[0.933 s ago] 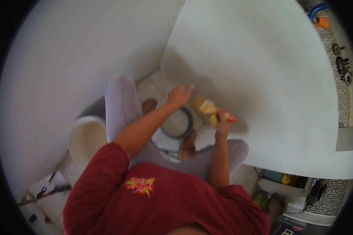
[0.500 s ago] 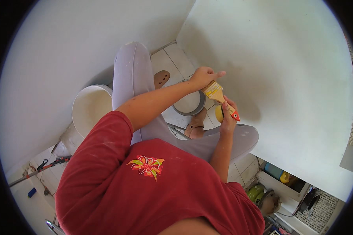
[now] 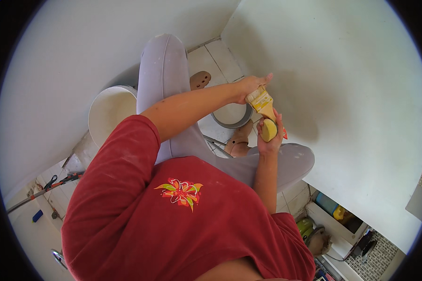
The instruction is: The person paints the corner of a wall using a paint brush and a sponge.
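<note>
My right hand (image 3: 271, 143) is closed round the wooden handle of a flat paintbrush (image 3: 266, 108), whose tip is red. The same hand also holds a round yellow piece (image 3: 269, 130) with a dark edge, perhaps a sponge or a scraper pad; its kind is unclear. My left hand (image 3: 249, 87) reaches across with its fingers stretched out, touching the pale bristles at the brush's upper end. Some of its fingers are hidden. Below the hands, a grey round tub (image 3: 249, 114) with whitish content sits on the tiled floor between my feet.
A big white bucket (image 3: 94, 112) stands left of my raised knee. White walls (image 3: 361, 93) meet in a corner ahead. Brown clogs (image 3: 239, 143) are on my feet. Behind at right lie a green-and-grey machine (image 3: 309, 229) and a drawer-like box (image 3: 335, 220) with various things.
The yellow piece has turned, so more of its face shows, and the red handle tip is now mostly covered. Both hands have shifted slightly to the right; the left palm shows more openly.
</note>
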`<state>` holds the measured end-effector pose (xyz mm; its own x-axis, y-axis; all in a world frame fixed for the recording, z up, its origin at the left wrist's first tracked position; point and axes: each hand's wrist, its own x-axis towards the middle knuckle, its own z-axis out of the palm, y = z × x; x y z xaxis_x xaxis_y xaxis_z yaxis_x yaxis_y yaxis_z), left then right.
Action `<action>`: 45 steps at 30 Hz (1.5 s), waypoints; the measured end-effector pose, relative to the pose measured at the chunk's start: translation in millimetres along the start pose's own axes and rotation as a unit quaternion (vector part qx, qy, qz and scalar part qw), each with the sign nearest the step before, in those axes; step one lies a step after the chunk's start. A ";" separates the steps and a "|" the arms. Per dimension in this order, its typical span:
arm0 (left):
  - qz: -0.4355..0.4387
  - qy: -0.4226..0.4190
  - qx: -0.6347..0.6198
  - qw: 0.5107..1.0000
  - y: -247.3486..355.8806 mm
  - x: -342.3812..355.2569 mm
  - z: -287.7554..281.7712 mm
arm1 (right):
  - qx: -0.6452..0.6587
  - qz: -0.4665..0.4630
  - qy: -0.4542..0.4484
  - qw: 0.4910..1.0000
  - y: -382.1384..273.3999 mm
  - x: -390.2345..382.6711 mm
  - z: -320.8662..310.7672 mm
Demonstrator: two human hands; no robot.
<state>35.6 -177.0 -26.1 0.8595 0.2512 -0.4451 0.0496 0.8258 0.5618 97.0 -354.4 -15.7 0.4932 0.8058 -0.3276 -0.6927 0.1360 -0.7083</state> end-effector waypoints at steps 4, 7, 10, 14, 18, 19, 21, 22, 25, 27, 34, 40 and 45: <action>-0.066 -0.010 -0.038 0.997 -5.1 5.5 -2.7 | -0.005 0.010 0.054 0.998 7.5 0.2 -4.0; -0.103 -0.067 -0.074 0.990 -11.5 15.5 -16.0 | 0.004 0.012 0.005 1.000 10.6 -0.4 -6.1; -0.230 -0.062 0.005 0.971 -13.8 27.3 -28.4 | 0.007 0.025 0.022 0.999 9.9 0.2 -8.5; -0.335 -0.070 0.004 0.940 -37.6 29.3 -48.5 | -0.117 -0.036 0.057 0.991 14.5 -0.9 -15.8; -0.145 0.212 0.281 0.925 -62.4 28.5 -49.9 | -0.268 -0.089 0.118 0.952 9.1 9.9 -6.8; -0.145 0.213 0.280 0.925 -64.4 31.8 -50.0 | -0.268 -0.089 0.116 0.952 5.6 8.0 -5.8; -0.012 0.291 0.347 0.892 -56.3 39.1 -53.0 | -0.301 -0.098 0.094 0.944 -1.0 6.1 -3.2; -0.009 0.293 0.347 0.891 -51.5 40.6 -57.0 | -0.300 -0.099 0.090 0.944 -4.9 3.7 -2.5; 0.053 0.280 0.379 0.880 -42.3 37.4 -59.0 | -0.285 -0.090 0.074 0.951 -16.2 -6.3 -10.7; 0.160 0.280 0.474 0.819 -39.4 31.4 -56.5 | -0.367 0.010 0.025 0.930 -21.0 -6.7 -15.0; 0.284 0.286 0.555 0.728 -12.2 -1.1 -13.9 | -0.392 0.199 -0.117 0.891 -2.0 -23.8 15.1; 0.263 0.401 0.478 0.736 -17.3 16.9 -29.9 | -0.412 0.088 -0.036 0.906 14.1 -24.6 19.7; -0.157 0.039 0.101 0.982 -13.0 -10.7 6.3 | -0.343 -0.027 0.026 0.939 -9.7 -21.9 0.6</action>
<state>29.0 -193.5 -24.3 0.7449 0.0453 -0.6656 0.4118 0.7537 0.5122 92.6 -373.0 -1.2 0.5557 0.7766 -0.2969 -0.1726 -0.2415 -0.9549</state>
